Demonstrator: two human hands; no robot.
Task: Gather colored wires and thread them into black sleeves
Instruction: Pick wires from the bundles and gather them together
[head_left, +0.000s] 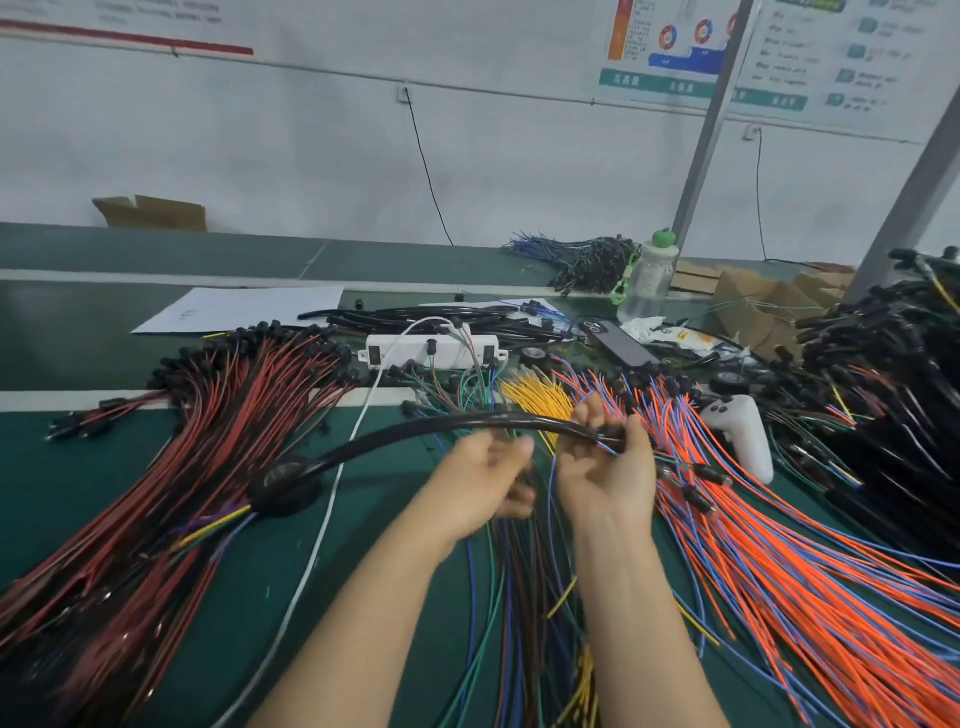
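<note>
- Right hand pinches one end of the black sleeve, where thin wires enter.
- Left hand, blurred, seems curled round loose wires below the sleeve.
- Red wires lie left of the sleeve, orange wires right, yellow wires and a white power strip behind.

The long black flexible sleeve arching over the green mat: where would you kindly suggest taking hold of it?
Probably at the right end of the long black sleeve, from the near side, where the right hand pinches it: that end arches clear of the green mat and thin coloured wires enter there.
</note>
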